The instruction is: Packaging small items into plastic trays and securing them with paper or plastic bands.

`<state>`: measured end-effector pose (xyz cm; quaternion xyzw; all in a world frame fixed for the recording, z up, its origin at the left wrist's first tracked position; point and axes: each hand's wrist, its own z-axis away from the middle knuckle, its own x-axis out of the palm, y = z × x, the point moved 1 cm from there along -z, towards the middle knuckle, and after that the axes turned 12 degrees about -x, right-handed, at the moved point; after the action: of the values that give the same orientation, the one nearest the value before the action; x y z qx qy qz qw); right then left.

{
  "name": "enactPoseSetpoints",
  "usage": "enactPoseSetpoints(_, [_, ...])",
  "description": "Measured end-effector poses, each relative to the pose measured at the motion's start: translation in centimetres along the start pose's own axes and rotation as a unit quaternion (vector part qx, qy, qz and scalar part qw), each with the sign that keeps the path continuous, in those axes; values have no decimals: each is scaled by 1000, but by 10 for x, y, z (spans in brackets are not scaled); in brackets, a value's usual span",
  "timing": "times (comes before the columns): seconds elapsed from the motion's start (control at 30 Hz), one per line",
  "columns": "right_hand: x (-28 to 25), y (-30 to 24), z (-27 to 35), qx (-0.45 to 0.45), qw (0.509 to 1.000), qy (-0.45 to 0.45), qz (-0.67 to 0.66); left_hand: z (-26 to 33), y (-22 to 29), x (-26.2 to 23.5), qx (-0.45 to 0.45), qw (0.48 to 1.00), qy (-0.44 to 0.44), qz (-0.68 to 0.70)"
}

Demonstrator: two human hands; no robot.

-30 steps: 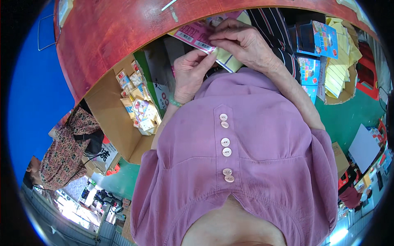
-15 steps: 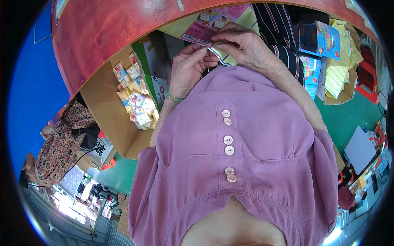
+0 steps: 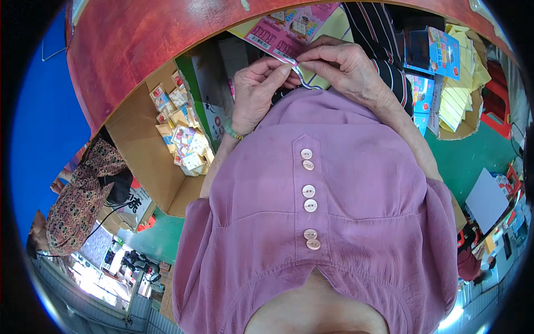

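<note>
Over my lap lies a pink printed sheet with pictures and barcodes, together with yellow lined paper. At their near edge a narrow blue-and-white strip curls toward my shirt. My left hand pinches the sheet's lower edge by the strip, thumb against fingertips. Close beside it, my right hand pinches the same edge, fingers bent and knuckles raised. The two sets of fingertips almost meet and partly hide what lies between them.
A red table edge curves above the hands. Left stands a cardboard box with small printed packets. At right are blue printed boxes, a carton of yellow sheets and a red stool. Another person sits at left.
The pink sheet has shifted a little and shows more of its printed face. My right hand has moved slightly right, and both hands have drawn together at the edge.
</note>
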<state>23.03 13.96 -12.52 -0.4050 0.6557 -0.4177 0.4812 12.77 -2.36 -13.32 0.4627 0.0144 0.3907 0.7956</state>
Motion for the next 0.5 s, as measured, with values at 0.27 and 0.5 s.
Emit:
enactPoseSetpoints(0.27, [-5, -2, 0, -7, 999, -23, 48, -2, 3, 7, 23, 996, 8, -91])
enactPoseSetpoints(0.5, [-7, -5, 0, -8, 997, -38, 63, -3, 8, 11, 29, 988, 17, -151])
